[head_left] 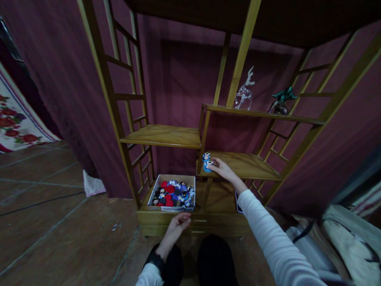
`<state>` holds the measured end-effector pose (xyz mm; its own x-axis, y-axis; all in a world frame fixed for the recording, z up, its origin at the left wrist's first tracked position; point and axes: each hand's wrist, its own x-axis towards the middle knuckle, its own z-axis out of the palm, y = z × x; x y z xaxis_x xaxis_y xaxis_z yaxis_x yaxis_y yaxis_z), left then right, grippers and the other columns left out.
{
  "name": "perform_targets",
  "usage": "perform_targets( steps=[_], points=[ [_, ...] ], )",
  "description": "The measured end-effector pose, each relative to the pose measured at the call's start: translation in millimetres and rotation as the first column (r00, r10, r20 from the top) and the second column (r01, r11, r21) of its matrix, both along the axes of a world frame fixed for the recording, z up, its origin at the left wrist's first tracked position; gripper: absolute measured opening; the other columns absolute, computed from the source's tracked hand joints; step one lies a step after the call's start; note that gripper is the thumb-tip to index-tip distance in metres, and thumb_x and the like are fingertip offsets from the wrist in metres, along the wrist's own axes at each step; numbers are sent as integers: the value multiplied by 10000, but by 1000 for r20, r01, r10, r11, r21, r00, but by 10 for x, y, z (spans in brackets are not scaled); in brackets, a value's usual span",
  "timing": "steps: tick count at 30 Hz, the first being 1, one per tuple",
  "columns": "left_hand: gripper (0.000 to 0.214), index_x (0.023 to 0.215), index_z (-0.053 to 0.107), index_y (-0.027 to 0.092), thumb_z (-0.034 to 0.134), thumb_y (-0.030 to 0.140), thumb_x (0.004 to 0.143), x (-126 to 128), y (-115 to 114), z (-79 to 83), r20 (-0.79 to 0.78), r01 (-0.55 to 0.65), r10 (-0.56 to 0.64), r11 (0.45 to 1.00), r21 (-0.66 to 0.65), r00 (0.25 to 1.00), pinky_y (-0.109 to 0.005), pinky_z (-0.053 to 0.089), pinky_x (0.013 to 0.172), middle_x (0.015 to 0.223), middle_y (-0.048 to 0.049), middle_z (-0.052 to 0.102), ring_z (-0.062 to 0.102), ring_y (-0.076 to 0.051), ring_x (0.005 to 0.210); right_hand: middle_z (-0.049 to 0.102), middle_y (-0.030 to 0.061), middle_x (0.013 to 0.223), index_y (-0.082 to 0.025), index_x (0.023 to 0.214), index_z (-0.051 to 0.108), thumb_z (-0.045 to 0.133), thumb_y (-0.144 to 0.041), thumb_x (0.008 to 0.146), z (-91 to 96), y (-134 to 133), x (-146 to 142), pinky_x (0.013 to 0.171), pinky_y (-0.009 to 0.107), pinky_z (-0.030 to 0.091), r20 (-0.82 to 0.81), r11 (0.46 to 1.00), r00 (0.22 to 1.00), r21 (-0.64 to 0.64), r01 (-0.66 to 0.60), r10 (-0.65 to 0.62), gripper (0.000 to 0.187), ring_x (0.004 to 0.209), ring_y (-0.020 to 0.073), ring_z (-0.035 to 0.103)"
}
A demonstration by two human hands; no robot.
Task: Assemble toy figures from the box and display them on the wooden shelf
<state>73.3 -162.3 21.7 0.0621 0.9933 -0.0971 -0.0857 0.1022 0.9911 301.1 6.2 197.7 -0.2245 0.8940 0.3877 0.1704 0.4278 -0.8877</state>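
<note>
My right hand (222, 169) reaches to the left end of the lower right shelf (250, 165), its fingers closed on a small blue-and-white figurine (207, 167). The figurine stands at the shelf's front edge. Just behind it sits a similar figurine (206, 156). My left hand (175, 227) hangs in front of the cabinet, just below the box, fingers loosely bent and thumb slightly apart; I see nothing in it. A shallow cardboard box (193, 184) stands on the cabinet base, filled with several small red, blue, white and black figurines (172, 193).
The wooden display cabinet (166, 136) has uprights and shelves at different heights. A clear deer ornament (244, 93) and a green-and-brown ornament (282, 101) stand on the upper right shelf. A dark-edged object (239, 203) lies partly behind my right sleeve. Bags (345, 242) lie at right.
</note>
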Motion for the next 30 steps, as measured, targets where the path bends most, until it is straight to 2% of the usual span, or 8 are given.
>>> perform_targets(
  steps=[2, 4, 6, 9, 13, 19, 24, 30],
  points=[
    [391, 871, 639, 153, 688, 436, 605, 0, -10, 12, -3, 0, 0, 1000, 16, 1000, -235, 383, 552, 715, -25, 606, 545, -134, 624, 648, 52, 1015, -215, 1051, 588, 581, -441, 723, 50, 100, 69, 843, 332, 452, -123, 998, 991, -44, 43, -49, 399, 918, 180, 597],
    [394, 872, 636, 151, 686, 436, 605, 0, -13, 15, -12, 1, 0, 1000, 17, 1000, -235, 384, 556, 712, -23, 603, 538, -133, 629, 644, 66, 1011, -197, 1042, 580, 537, -453, 748, 74, 245, 119, 843, 326, 453, -191, 992, 975, -68, 103, -114, 392, 906, 167, 596],
    [399, 871, 634, 147, 685, 438, 602, 2, -7, 10, -24, -4, 5, 1000, 17, 1000, -236, 384, 560, 707, -22, 601, 532, -134, 633, 639, 68, 1005, -182, 1037, 572, 634, -388, 675, 59, 410, 117, 849, 320, 449, -165, 992, 979, -56, 112, -120, 422, 898, 159, 593],
    [392, 873, 629, 144, 674, 437, 616, 9, 2, 4, -35, 6, -5, 1000, 29, 999, -243, 385, 568, 720, -30, 612, 530, -140, 642, 632, 64, 992, -171, 1032, 560, 724, -295, 559, -13, 638, 12, 830, 321, 458, -88, 997, 995, -68, 49, -55, 515, 867, 154, 594],
    [382, 891, 625, 147, 669, 423, 630, 14, -7, 33, -24, 29, -29, 999, 17, 999, -251, 389, 580, 756, -40, 628, 539, -149, 662, 642, 42, 901, -165, 965, 577, 736, -272, 532, -106, 832, -171, 795, 308, 470, -31, 996, 999, -83, -22, 19, 473, 799, 142, 599],
    [366, 877, 631, 146, 668, 415, 632, -5, -36, 128, -38, 21, -21, 1000, -9, 999, -248, 386, 579, 729, -32, 625, 539, -146, 649, 636, 7, 753, -164, 834, 597, 707, -305, 559, -208, 922, -230, 720, 283, 481, -11, 999, 1000, -37, 10, -10, 328, 694, 129, 589],
    [360, 863, 634, 147, 674, 414, 624, -2, -38, 149, -24, 15, -15, 1000, -15, 1000, -249, 388, 576, 756, -41, 635, 549, -149, 650, 646, 13, 761, -164, 842, 604, 692, -299, 566, -261, 919, -222, 677, 266, 477, -6, 999, 999, -4, 32, -32, 319, 671, 128, 590],
    [366, 862, 644, 145, 678, 412, 613, 13, -36, 152, -24, 15, -15, 1000, -14, 1000, -250, 391, 577, 741, -42, 637, 546, -150, 647, 655, 14, 762, -163, 837, 610, 699, -287, 558, -212, 860, -237, 692, 274, 482, -12, 999, 999, -11, 39, -39, 318, 684, 131, 600]
  ],
)
